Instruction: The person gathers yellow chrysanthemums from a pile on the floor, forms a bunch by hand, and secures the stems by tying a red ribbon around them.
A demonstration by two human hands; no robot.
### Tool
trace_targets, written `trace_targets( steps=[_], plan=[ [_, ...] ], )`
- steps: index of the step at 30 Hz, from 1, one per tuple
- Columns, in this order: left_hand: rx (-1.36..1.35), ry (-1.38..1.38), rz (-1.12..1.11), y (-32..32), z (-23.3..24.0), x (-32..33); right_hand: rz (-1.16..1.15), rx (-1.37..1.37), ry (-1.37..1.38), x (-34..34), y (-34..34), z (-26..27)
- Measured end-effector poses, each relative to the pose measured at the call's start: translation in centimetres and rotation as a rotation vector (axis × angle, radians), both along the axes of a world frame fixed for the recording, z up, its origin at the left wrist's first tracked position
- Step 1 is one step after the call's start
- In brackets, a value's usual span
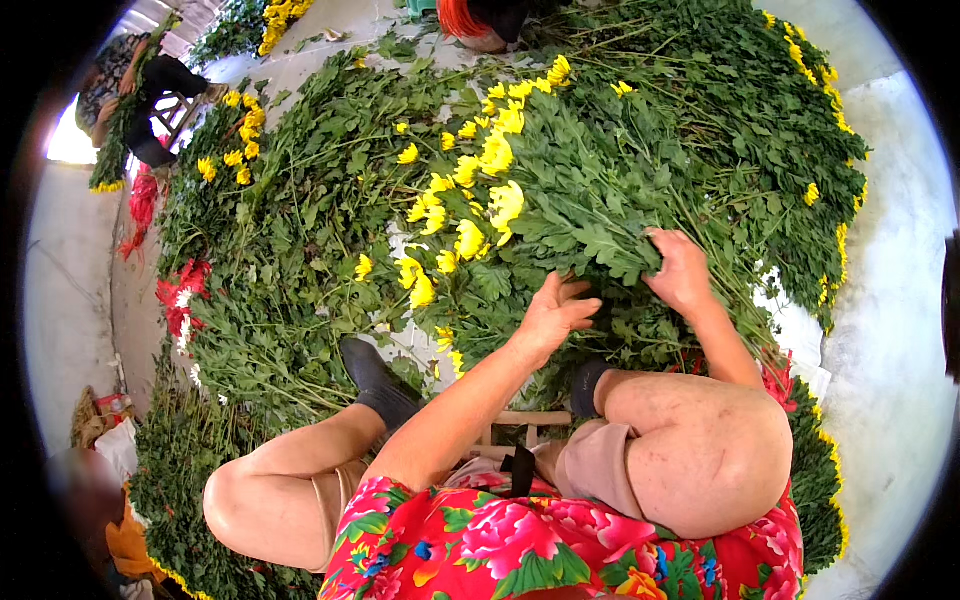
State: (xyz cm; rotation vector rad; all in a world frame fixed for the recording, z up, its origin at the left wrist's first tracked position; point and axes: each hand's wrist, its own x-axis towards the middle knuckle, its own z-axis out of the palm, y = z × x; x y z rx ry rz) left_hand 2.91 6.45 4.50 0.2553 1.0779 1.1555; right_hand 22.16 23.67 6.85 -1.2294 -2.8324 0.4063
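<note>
Before me lies a broad heap of cut chrysanthemums with green leafy stems. My right hand [679, 274] grips a leafy bunch of chrysanthemum stems [592, 202] at its near right side, thumb and fingers on either side of the leaves. That bunch points up and left, where yellow chrysanthemum blooms [496, 154] edge it. My left hand [559, 311] is just below the bunch's lower leaves, its fingers apart and nothing visible in them. Dark foliage lies under both hands, and the fingertips of the left hand are close to the leaves.
More stems are piled at the right [780, 150], blooms outward. White chrysanthemums [184, 322] and red plastic strips [180, 289] lie left. A seated person [150, 90] holds stems at the upper left; another person's foot [484, 41] shows at the top. A wooden stool [529, 420] is between my legs.
</note>
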Motion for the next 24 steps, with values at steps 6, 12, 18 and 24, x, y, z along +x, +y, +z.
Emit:
trace_targets(
  steps=[6,12,18,24],
  plan=[
    [0.220,-0.025,0.162,2.0,3.5,0.9,-0.052,0.035,0.065,-0.3,-5.1,7.3],
    [-0.185,-0.483,0.419,-0.1,-4.6,-1.4,0.001,-0.295,0.242,0.3,-5.5,4.3],
    [-0.141,-0.456,0.359,-0.2,-2.7,-1.3,0.054,-0.379,0.405,-3.8,-5.9,1.6],
    [-0.184,-0.409,0.400,0.0,-2.6,-2.1,-0.081,-0.406,0.396,-3.1,-4.7,1.1]
  ],
)
